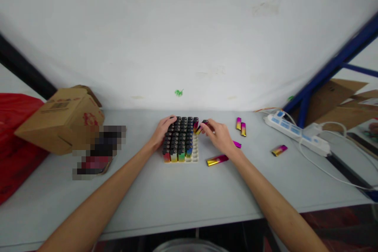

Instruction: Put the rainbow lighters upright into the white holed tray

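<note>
A white slotted tray (195,153) holds rows of upright lighters (181,153) with black tops and coloured bodies. My left hand (161,130) is curled around the tray's left side, fingers over the lighters at the back left corner. Between thumb and fingers, my right hand (217,132) pinches a lighter (199,129), tilted over the tray's right column with its black top toward the hand. Bare slots show in the front part of that column. A purple and gold lighter (217,160) lies by my right wrist; another (237,144) is partly hidden behind the forearm.
Two lighters (243,129) lie farther back to the right, and a single lighter (279,150) lies nearer the power strip (298,132) with its white cables. On the left are a cardboard box (65,122), a blurred-out item (100,149) and a red bag (17,138).
</note>
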Motion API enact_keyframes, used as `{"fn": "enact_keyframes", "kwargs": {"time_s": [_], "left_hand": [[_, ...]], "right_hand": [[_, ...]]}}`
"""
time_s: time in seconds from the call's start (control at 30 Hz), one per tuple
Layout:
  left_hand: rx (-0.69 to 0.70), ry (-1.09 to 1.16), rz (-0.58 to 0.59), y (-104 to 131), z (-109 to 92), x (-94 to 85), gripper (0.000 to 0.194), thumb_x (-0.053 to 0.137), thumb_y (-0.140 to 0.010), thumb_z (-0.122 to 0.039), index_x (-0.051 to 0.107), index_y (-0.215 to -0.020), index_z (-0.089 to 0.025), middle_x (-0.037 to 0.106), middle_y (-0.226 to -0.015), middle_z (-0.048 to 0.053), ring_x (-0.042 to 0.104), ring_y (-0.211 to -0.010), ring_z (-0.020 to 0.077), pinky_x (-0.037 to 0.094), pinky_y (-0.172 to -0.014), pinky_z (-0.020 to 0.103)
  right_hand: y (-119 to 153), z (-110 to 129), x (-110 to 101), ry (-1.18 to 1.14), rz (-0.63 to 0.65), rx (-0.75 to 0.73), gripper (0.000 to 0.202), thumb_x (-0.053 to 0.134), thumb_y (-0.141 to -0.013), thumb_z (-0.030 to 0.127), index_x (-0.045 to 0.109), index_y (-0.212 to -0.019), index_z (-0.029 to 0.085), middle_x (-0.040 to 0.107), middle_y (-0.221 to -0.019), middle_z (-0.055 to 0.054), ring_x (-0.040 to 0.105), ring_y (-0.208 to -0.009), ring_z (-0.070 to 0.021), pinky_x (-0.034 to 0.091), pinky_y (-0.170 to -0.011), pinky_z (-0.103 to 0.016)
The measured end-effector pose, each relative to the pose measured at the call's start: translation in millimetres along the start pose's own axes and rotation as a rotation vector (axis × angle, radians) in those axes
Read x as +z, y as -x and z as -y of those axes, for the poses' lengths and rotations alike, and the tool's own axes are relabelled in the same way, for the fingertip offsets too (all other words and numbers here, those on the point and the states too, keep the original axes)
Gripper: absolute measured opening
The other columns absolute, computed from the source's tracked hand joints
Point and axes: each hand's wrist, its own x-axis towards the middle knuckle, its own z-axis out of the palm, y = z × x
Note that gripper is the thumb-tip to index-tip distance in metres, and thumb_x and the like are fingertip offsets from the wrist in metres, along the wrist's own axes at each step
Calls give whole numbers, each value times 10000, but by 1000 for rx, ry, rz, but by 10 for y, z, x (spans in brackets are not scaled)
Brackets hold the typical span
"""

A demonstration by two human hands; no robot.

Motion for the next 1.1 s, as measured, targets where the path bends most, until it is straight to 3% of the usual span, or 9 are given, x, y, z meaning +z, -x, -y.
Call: {"fn": "enact_keyframes", "kwargs": {"time_s": [0.33, 0.53, 0.7, 0.83, 0.97, 1.1], "left_hand": [[-6, -6, -25, -12, 7, 5, 345, 693, -740, -533, 616, -783, -200, 637, -774, -10, 570, -789, 191, 430, -770, 273], [-7, -21, -11, -22, 21, -7, 339, 681, -754, -532, 601, -780, -203, 628, -764, -20, 564, -776, 185, 423, -758, 271], [6, 14, 3, -3, 12, -5, 301, 690, -778, -494, 625, -784, -199, 641, -773, -18, 574, -780, 181, 430, -760, 268], [4, 24, -3, 3, 13, -3, 288, 698, -780, -480, 631, -777, -201, 639, -760, -23, 579, -776, 176, 435, -760, 265], [0, 21, -9, 1, 11, -2, 301, 701, -765, -493, 639, -783, -200, 648, -767, -19, 586, -782, 184, 438, -766, 275], [15, 16, -9, 6, -2, 3, 293, 697, -769, -482, 631, -770, -196, 630, -757, -24, 569, -778, 177, 429, -767, 267]], "right_hand": [[-61, -7, 73, 78, 57, -16, 300, 474, -1058, 398, 557, -841, 209, 741, -810, -35, 686, -727, -167, 448, -695, -254], [-108, 115, 120, 308, 160, -43, 214, 517, -1046, 355, 619, -974, 181, 748, -898, -87, 687, -782, -197, 430, -711, -270], [-86, -41, -233, 313, 123, -60, 293, 501, -1042, 411, 677, -1082, 179, 732, -868, -76, 664, -767, -196, 461, -761, -293], [32, -344, -576, 275, 189, -55, 237, 630, -967, 391, 737, -980, 181, 734, -979, -92, 669, -891, -209, 483, -854, -323], [156, -523, -696, 226, 329, 10, 292, 710, -893, 424, 738, -1031, 169, 734, -1025, -102, 682, -929, -222, 508, -849, -338], [219, -596, -793, 266, 331, 70, 276, 698, -900, 338, 717, -1102, 151, 734, -1068, -117, 685, -945, -226, 508, -877, -350]]}}
